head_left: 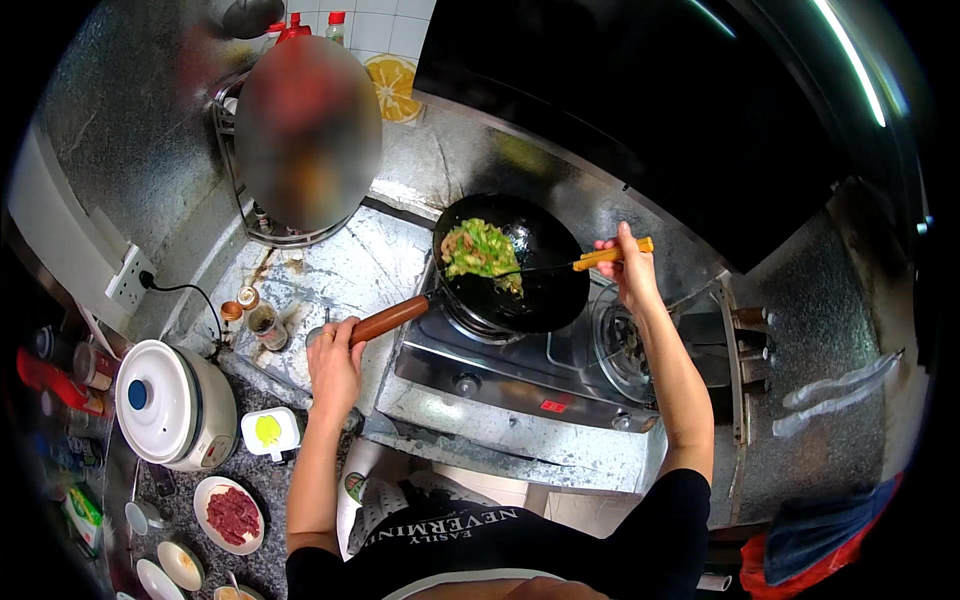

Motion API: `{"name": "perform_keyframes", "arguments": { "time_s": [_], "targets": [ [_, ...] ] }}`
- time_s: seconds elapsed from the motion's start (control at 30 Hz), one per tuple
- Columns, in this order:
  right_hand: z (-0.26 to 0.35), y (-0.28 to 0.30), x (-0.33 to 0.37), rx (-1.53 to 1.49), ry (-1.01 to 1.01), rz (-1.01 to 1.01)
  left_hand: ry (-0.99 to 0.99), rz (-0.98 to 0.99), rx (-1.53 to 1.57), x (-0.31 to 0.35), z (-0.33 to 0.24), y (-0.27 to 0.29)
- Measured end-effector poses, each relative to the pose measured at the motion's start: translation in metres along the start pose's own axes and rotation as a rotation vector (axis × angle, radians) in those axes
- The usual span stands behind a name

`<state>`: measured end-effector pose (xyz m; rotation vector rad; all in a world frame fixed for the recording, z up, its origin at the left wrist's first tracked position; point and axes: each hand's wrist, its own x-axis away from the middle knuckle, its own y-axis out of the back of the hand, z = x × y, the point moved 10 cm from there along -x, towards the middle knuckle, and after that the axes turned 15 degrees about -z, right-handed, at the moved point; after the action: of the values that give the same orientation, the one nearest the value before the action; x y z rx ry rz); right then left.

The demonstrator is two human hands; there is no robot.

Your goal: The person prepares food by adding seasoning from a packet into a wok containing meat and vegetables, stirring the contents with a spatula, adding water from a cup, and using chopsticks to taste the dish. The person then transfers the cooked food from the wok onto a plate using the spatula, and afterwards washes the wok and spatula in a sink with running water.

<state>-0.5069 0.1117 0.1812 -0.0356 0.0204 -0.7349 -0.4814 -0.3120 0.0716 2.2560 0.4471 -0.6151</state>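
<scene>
Over the left burner of the steel stove (520,392), the black wok (555,285) is seated, with the green chopped food (485,250) gathered in it toward ten o'clock. From the wok's centre, its wooden handle (390,319) is pointed at eight o'clock and gripped near its end by the left hand (336,362), fingers closed over it, presumably so that the pan is steadied well away from the heat. At three o'clock, the yellow-handled utensil (598,260) is held in the closed right hand (632,272), thumb raised; its thin shaft is run across to the food, a reach probably suited to stirring, though its tip cannot be made out. Toward eight o'clock, farther off, the small glass jar (267,326) is stood, perhaps for easy reach; between seven and eight, the plate of raw meat (254,540) is kept apart on the counter.
</scene>
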Motion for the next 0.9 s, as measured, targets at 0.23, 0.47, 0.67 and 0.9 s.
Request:
{"name": "perform_keyframes", "arguments": {
  "time_s": [0.23, 0.47, 0.67, 0.9],
  "targets": [
    [0.058, 0.043, 0.005, 0.372, 0.114, 0.076, 0.003, -0.027, -0.028, -0.004, 0.009, 0.008],
    [0.027, -0.049, 0.009, 0.425, 0.398, 0.247, -0.025, -0.005, 0.014, -0.005, -0.001, 0.002],
    [0.014, -0.118, 0.177, 0.716, 1.217, 0.909, -0.011, -0.006, 0.012, -0.004, 0.008, 0.004],
    [0.015, -0.062, 0.273, 1.15, 1.26, 1.16, -0.015, 0.004, 0.02, -0.004, 0.01, 0.002]
  ]
}}
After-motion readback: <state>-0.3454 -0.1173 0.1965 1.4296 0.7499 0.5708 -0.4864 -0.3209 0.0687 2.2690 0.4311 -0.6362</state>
